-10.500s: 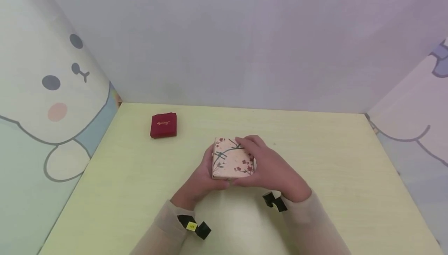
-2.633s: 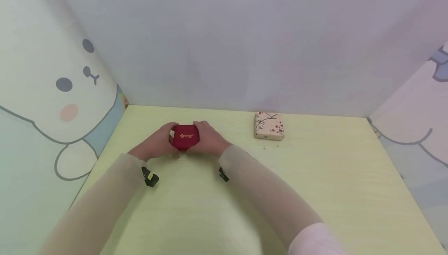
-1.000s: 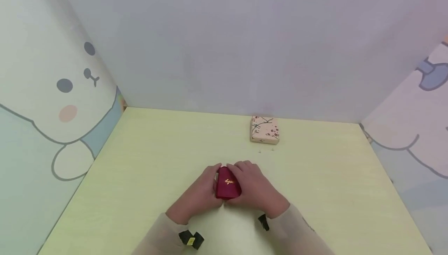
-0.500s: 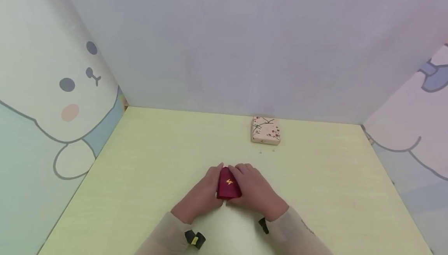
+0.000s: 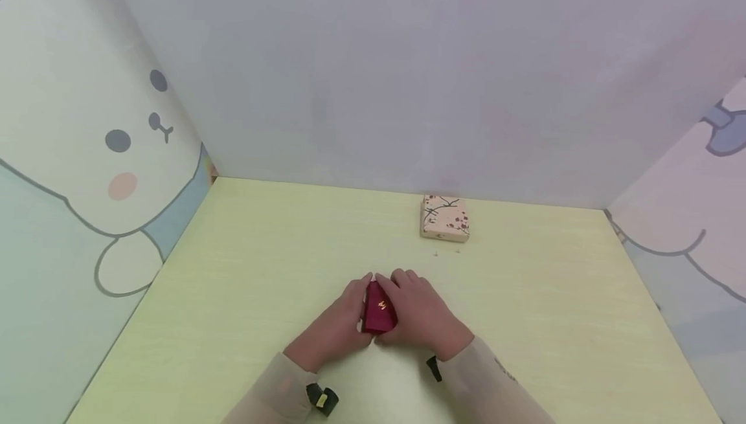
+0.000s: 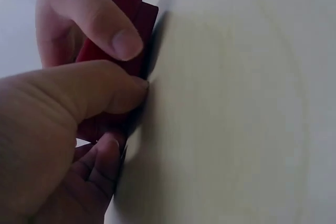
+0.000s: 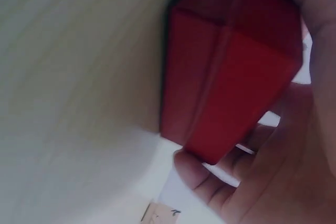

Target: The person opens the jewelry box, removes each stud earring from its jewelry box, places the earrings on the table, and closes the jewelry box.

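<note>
A small dark red jewelry box (image 5: 377, 322) with gold lettering on its lid is at the front middle of the table. My left hand (image 5: 335, 325) grips its left side, fingers at the far edge and thumb at the near edge. From the right, my right hand (image 5: 424, 315) holds it the same way, covering part of the lettering. The right wrist view shows the box (image 7: 236, 77) low beside the tabletop, a seam running along its side between lid and base. Both thumbs lie near each other across the box (image 6: 148, 18) in the left wrist view.
A pale box (image 5: 444, 218) with a blossom-branch print lies near the back edge of the light wooden table (image 5: 280, 236). Two tiny marks show just in front of it. Curtain-like walls with cartoon prints enclose the back and sides.
Earlier both hands held the blossom-print box, which now lies at the back. They then gripped the red box at back left and brought it to the front middle; the right fingers now cover more lettering.
</note>
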{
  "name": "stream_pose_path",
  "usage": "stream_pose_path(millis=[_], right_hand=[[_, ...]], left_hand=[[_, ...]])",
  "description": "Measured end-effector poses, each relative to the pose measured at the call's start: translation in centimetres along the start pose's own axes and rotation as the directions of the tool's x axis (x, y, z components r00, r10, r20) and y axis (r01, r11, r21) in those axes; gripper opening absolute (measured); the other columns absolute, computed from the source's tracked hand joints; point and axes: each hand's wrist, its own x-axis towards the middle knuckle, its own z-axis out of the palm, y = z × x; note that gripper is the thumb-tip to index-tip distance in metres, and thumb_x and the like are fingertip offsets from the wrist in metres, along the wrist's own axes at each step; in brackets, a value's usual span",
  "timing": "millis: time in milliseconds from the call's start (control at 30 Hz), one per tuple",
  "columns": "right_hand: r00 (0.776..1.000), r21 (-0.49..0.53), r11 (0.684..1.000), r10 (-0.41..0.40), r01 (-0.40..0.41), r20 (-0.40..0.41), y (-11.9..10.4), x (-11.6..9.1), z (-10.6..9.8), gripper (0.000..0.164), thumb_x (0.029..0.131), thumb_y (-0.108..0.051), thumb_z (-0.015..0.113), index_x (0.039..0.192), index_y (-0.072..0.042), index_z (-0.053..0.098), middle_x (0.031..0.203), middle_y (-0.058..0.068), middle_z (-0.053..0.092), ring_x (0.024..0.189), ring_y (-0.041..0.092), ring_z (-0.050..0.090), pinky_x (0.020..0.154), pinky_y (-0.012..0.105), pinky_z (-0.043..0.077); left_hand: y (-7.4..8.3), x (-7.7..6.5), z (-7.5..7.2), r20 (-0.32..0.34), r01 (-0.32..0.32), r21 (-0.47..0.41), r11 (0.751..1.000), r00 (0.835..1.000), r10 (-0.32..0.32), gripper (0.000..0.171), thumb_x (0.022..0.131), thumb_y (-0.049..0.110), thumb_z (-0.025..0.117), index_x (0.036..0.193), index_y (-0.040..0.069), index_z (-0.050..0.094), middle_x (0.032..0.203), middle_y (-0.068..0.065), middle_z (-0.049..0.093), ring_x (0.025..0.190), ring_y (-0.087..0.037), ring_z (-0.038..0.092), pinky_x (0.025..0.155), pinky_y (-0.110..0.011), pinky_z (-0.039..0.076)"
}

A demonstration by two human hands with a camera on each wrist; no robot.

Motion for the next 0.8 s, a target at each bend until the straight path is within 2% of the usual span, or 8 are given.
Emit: stream_pose_path(millis=[100, 233, 400, 533, 667, 800], right_hand=[[1.000, 0.005, 1.000, -0.026, 0.026, -0.013, 0.3, -0.1, 0.2, 0.096, 0.073, -0.056, 0.087, 0.152, -0.015, 0.050, 0.113, 0.000, 0.054, 0.099, 0.017, 0.047, 0.085, 0.036, 0.047], [0.997, 0.005, 0.998, -0.063, 0.064, -0.043, 0.7, -0.1, 0.4, 0.094, 0.076, -0.055, 0.085, 0.153, -0.014, 0.050, 0.114, 0.001, 0.053, 0.099, 0.016, 0.047, 0.084, 0.035, 0.047], [0.996, -0.011, 0.998, -0.065, 0.065, -0.059, 1.0, -0.1, 0.8, 0.099, 0.075, -0.058, 0.085, 0.154, -0.011, 0.047, 0.121, 0.002, 0.055, 0.105, 0.017, 0.049, 0.090, 0.036, 0.048], [0.996, -0.008, 0.998, -0.060, 0.060, -0.063, 1.1, -0.1, 0.9, 0.100, 0.075, -0.059, 0.086, 0.153, -0.010, 0.047, 0.122, 0.002, 0.055, 0.107, 0.017, 0.049, 0.092, 0.036, 0.048], [0.996, 0.008, 0.998, -0.059, 0.060, -0.066, 1.1, -0.1, 0.6, 0.098, 0.075, -0.058, 0.086, 0.152, -0.011, 0.049, 0.120, 0.002, 0.054, 0.107, 0.017, 0.049, 0.091, 0.036, 0.049], [0.996, 0.026, 0.998, -0.056, 0.058, -0.066, 1.1, -0.3, 0.5, 0.095, 0.075, -0.058, 0.087, 0.150, -0.013, 0.051, 0.120, 0.001, 0.054, 0.106, 0.017, 0.049, 0.090, 0.035, 0.049]], left_hand=[[-0.1, 0.0, 0.0, 0.009, 0.022, -0.020, 1.000, 1.000, -0.022, 0.102, 0.084, 0.009, 0.083, 0.162, 0.005, 0.017, 0.150, -0.011, 0.041, 0.127, -0.021, 0.052, 0.106, -0.040, 0.047], [-0.2, 0.1, -0.1, 0.005, 0.038, -0.024, 0.999, 0.999, -0.038, 0.103, 0.083, 0.009, 0.083, 0.162, 0.004, 0.017, 0.150, -0.012, 0.041, 0.123, -0.020, 0.052, 0.105, -0.039, 0.048], [-0.4, 0.4, -0.2, 0.004, 0.035, -0.040, 0.999, 0.999, -0.035, 0.105, 0.082, 0.010, 0.085, 0.162, 0.004, 0.017, 0.145, -0.009, 0.043, 0.105, -0.013, 0.055, 0.091, -0.029, 0.053], [-0.8, 0.6, -0.2, -0.002, 0.020, -0.063, 0.998, 1.000, -0.020, 0.105, 0.081, 0.010, 0.087, 0.161, 0.004, 0.020, 0.134, -0.004, 0.047, 0.091, -0.008, 0.054, 0.078, -0.022, 0.052], [-1.1, 0.8, -0.1, -0.009, 0.010, -0.071, 0.997, 1.000, -0.011, 0.102, 0.080, 0.012, 0.088, 0.159, 0.003, 0.025, 0.128, -0.003, 0.048, 0.087, -0.006, 0.055, 0.075, -0.021, 0.052], [-1.1, 0.9, -0.2, 0.000, 0.042, -0.109, 0.993, 0.999, -0.042, 0.102, 0.078, 0.013, 0.089, 0.158, 0.005, 0.027, 0.124, -0.001, 0.049, 0.087, -0.009, 0.056, 0.073, -0.022, 0.053]])
